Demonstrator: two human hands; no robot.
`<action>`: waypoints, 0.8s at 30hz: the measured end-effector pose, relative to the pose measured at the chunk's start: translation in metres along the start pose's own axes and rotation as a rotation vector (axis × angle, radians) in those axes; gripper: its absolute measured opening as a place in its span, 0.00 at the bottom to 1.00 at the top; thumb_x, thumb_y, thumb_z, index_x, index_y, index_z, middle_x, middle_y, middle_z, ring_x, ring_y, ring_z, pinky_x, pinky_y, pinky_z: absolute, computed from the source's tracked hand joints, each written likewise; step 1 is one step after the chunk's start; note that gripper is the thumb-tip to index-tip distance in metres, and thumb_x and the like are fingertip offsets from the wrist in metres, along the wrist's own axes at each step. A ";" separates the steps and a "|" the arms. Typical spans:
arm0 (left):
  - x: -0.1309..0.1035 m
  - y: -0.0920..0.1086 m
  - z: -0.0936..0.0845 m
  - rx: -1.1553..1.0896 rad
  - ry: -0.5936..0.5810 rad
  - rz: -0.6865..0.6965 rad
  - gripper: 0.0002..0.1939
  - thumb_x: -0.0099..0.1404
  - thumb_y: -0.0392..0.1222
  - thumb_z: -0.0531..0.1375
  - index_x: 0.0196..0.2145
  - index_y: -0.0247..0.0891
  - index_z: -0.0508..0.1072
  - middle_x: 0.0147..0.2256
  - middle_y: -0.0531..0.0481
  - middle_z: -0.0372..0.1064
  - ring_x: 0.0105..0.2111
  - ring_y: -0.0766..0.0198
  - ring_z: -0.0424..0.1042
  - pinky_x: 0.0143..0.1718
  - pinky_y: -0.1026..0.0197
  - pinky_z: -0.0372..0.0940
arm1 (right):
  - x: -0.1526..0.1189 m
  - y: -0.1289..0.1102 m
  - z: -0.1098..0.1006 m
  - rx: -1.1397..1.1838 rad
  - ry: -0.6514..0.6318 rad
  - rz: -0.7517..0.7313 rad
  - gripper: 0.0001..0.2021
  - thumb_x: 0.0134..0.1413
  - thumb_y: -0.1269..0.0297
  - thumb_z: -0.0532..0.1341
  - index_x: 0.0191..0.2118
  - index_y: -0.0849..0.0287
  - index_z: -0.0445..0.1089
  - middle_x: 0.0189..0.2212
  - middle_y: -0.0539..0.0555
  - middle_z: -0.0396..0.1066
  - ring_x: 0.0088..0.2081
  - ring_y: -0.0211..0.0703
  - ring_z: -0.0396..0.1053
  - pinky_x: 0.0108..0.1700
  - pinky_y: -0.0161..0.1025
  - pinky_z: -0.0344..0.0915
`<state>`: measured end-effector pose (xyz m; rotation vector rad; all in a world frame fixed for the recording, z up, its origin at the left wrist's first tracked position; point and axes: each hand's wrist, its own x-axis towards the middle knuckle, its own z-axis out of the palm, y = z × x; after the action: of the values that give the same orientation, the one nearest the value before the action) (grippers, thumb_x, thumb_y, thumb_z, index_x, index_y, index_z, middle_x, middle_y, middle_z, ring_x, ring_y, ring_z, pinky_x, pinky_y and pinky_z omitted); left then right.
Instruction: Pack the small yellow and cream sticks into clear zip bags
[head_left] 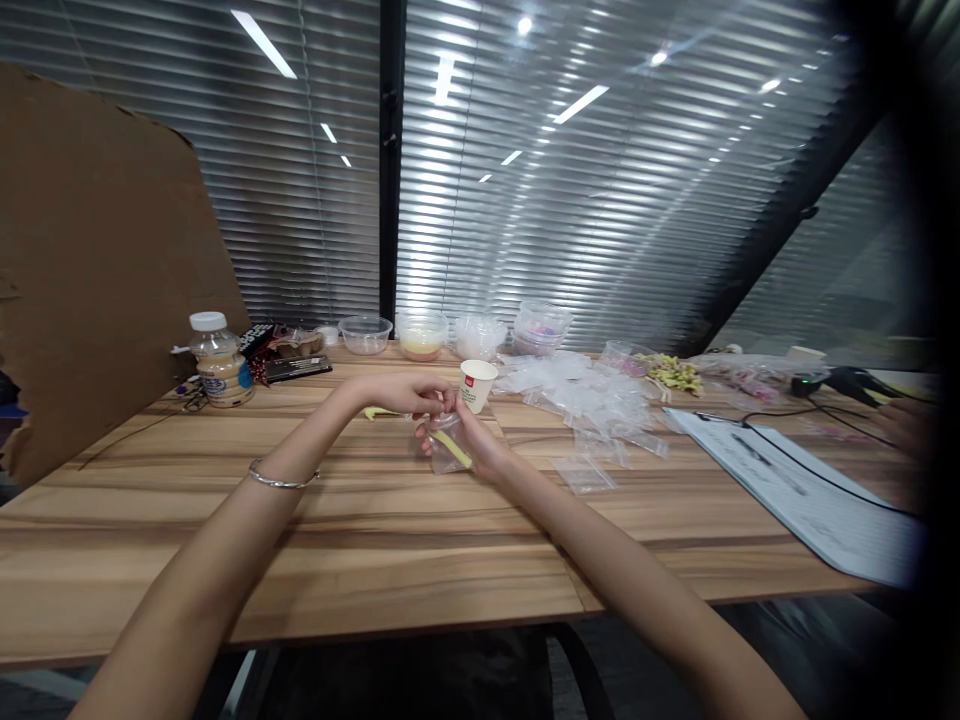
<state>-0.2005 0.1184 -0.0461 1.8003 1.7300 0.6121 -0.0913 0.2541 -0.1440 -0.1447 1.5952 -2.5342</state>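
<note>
A small clear zip bag (pixel 442 462) with a yellow strip (pixel 451 448) inside hangs over the table in front of me. My right hand (pixel 478 440) grips the bag from its right side, the thumb pointing up at its top edge. The bent fingers of my left hand (pixel 405 393) are pinched together at that same top edge. Just below the left hand, another yellow piece (pixel 379 411) lies on the wood, partly hidden. Right behind my hands stands a white paper cup (pixel 478 383) with a red mark.
Many empty clear bags (pixel 592 395) spread to the right of the cup. Plastic bowls (pixel 365 336) line the back. A capped bottle (pixel 217 360) stands left by a cardboard panel (pixel 97 260). At right are a clipboard (pixel 795 490), a cable and another person's hand (pixel 909 425).
</note>
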 end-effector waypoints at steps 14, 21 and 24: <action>-0.004 0.008 -0.004 0.100 0.099 -0.058 0.19 0.65 0.53 0.52 0.39 0.34 0.71 0.29 0.49 0.70 0.30 0.67 0.68 0.30 0.66 0.58 | -0.003 -0.007 0.002 0.046 -0.026 -0.045 0.29 0.58 0.39 0.44 0.47 0.59 0.64 0.37 0.58 0.70 0.31 0.41 0.70 0.34 0.40 0.68; -0.003 0.009 -0.003 0.019 0.014 -0.020 0.18 0.67 0.52 0.50 0.40 0.34 0.69 0.28 0.49 0.70 0.29 0.66 0.69 0.28 0.66 0.58 | -0.004 -0.006 0.007 0.014 0.008 -0.054 0.26 0.60 0.42 0.44 0.47 0.58 0.63 0.36 0.57 0.70 0.29 0.39 0.69 0.35 0.40 0.68; -0.002 0.008 -0.002 0.001 -0.002 -0.004 0.16 0.67 0.50 0.50 0.39 0.35 0.69 0.28 0.50 0.69 0.30 0.66 0.69 0.28 0.66 0.58 | -0.004 -0.005 0.008 0.010 0.014 -0.068 0.25 0.60 0.42 0.44 0.47 0.57 0.62 0.35 0.57 0.70 0.30 0.39 0.69 0.35 0.40 0.68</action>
<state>-0.1959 0.1169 -0.0387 1.7970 1.7328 0.6078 -0.0867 0.2498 -0.1358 -0.1832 1.6095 -2.5986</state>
